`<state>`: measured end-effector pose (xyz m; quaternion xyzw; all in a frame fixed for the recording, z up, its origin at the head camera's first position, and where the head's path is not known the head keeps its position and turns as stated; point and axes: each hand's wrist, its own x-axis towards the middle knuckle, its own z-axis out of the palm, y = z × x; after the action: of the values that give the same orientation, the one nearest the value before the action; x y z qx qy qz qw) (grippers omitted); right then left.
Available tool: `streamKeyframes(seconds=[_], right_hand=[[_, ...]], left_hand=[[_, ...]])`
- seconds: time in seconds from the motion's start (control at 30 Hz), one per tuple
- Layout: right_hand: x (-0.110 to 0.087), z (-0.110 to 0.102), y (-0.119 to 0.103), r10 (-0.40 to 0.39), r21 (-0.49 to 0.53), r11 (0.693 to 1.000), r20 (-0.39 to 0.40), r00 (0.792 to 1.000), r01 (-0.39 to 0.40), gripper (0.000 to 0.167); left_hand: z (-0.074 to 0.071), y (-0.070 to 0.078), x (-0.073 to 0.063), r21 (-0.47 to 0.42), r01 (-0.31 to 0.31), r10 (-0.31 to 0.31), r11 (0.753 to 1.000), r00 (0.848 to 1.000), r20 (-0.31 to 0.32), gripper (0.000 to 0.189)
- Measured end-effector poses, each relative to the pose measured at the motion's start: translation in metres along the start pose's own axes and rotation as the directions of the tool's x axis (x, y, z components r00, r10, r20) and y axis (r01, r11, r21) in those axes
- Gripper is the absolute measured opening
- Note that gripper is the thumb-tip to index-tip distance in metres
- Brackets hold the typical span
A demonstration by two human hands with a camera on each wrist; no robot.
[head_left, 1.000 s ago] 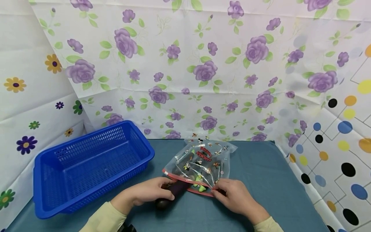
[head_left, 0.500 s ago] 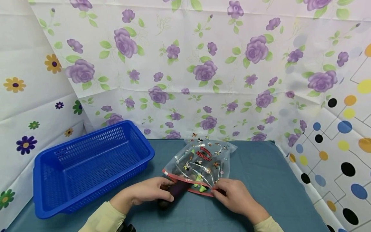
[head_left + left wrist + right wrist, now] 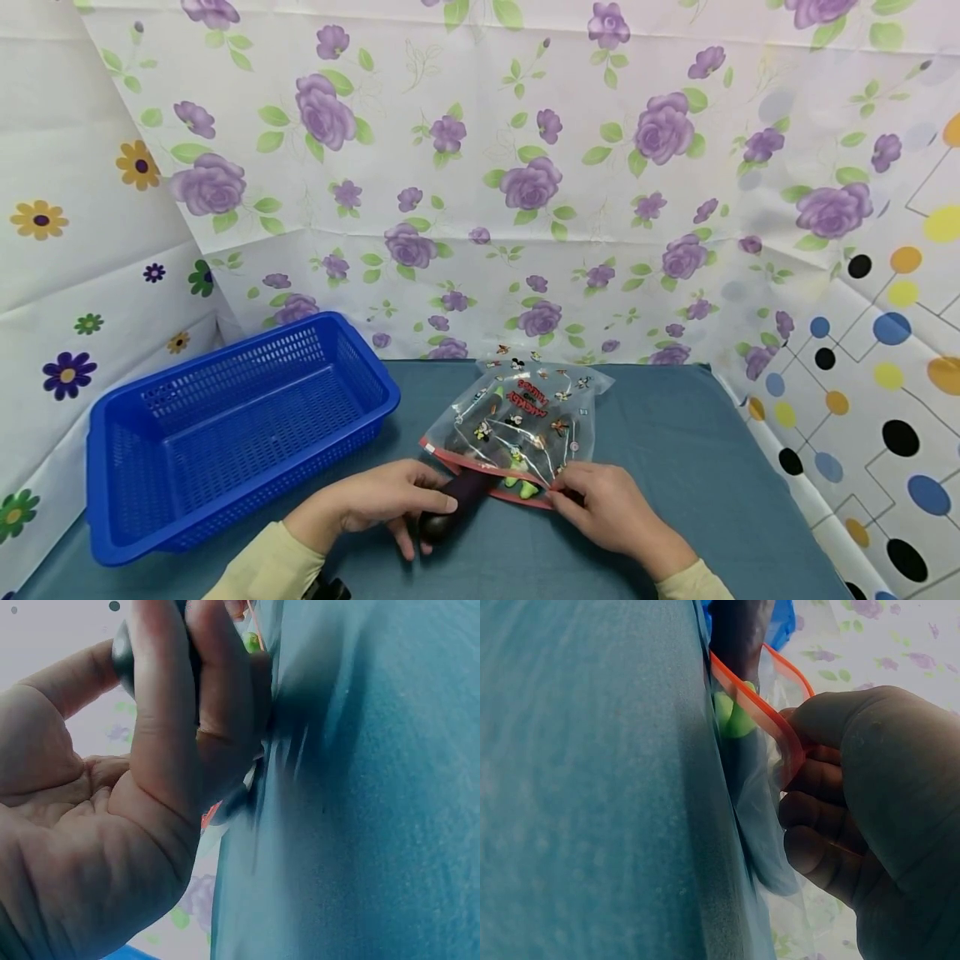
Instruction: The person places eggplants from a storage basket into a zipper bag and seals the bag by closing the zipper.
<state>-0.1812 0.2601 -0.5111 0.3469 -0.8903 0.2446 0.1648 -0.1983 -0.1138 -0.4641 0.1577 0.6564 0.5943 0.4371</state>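
Note:
A dark purple eggplant [image 3: 471,490] lies at a slant with its far end inside the mouth of a clear zip bag [image 3: 573,392] printed with cartoon figures. My left hand [image 3: 378,498] holds the eggplant's near end, thumb on top and fingers round its side and underneath. In the left wrist view those fingers [image 3: 161,690] cover most of it. My right hand [image 3: 606,507] pinches the bag's red edge [image 3: 759,712] at the right corner, keeping the mouth apart. Just inside the mouth shows a light green item [image 3: 739,716], beside the eggplant; other contents are blurred by the printed plastic.
A blue perforated plastic basket [image 3: 247,417] stands on the left of the table, with nothing seen in it. Blue-green cloth [image 3: 675,433] covers the table. Flowered sheeting [image 3: 480,167] hangs behind, and a dotted sheet [image 3: 862,375] hangs on the right.
The eggplant has slid slightly farther toward the bag's mouth. My left fingers have shifted, with fingertips now showing below its near end. The right hand and bag stay nearly still.

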Motion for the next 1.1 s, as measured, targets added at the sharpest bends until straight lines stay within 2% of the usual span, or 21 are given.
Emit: streamKeyframes(seconds=[0.2,0.33,0.6,1.1], right_hand=[[0.000,0.000,0.000,0.001,0.003,1.000,0.000,1.000,-0.001,0.017],[0.000,-0.001,-0.001,0.006,0.008,1.000,0.006,1.000,-0.007,0.016],[0.000,-0.001,-0.001,0.004,0.002,1.000,0.003,1.000,-0.004,0.017],[0.001,-0.001,-0.001,0.013,0.017,1.000,0.006,1.000,-0.013,0.015]], left_hand=[[0.003,-0.001,0.001,0.008,0.035,-0.035,0.999,0.999,0.014,0.039],[0.005,-0.002,0.003,0.002,0.033,-0.033,0.999,0.999,0.016,0.039],[0.009,-0.006,0.008,-0.017,0.013,-0.013,1.000,0.999,-0.045,0.033],[0.013,-0.009,0.011,-0.031,-0.006,0.003,0.999,0.995,-0.097,0.049]])
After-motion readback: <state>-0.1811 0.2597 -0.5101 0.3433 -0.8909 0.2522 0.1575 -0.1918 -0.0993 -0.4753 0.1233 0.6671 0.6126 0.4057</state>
